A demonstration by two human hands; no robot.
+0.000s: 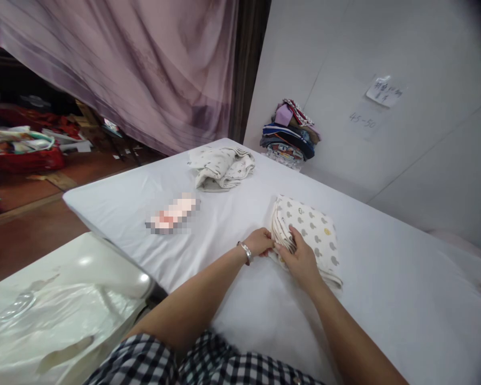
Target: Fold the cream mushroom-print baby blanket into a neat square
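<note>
A folded white cloth (pixel 315 235) with grey rabbit-head shapes and a yellow one lies on the white-covered table (pixel 385 299). Its stacked layers show along the left edge. My left hand (pixel 260 242), with a silver bracelet at the wrist, is closed at the near left corner, fingertips pinching the layers. Right beside it, my right hand (pixel 300 259) grips the same folded edge between thumb and fingers. Farther back on the table sits a second, loosely folded white cloth (pixel 222 168) with small dark prints, apart from both hands.
A pixelated, unreadable object (pixel 174 214) lies left on the table. Folded clothes (pixel 291 133) are stacked by the wall, where a paper note (pixel 385 91) hangs. A pink curtain (pixel 144 64) hangs behind. Lower left stands a plastic-covered surface (pixel 64 299); a red basket (pixel 28 158) is on the floor.
</note>
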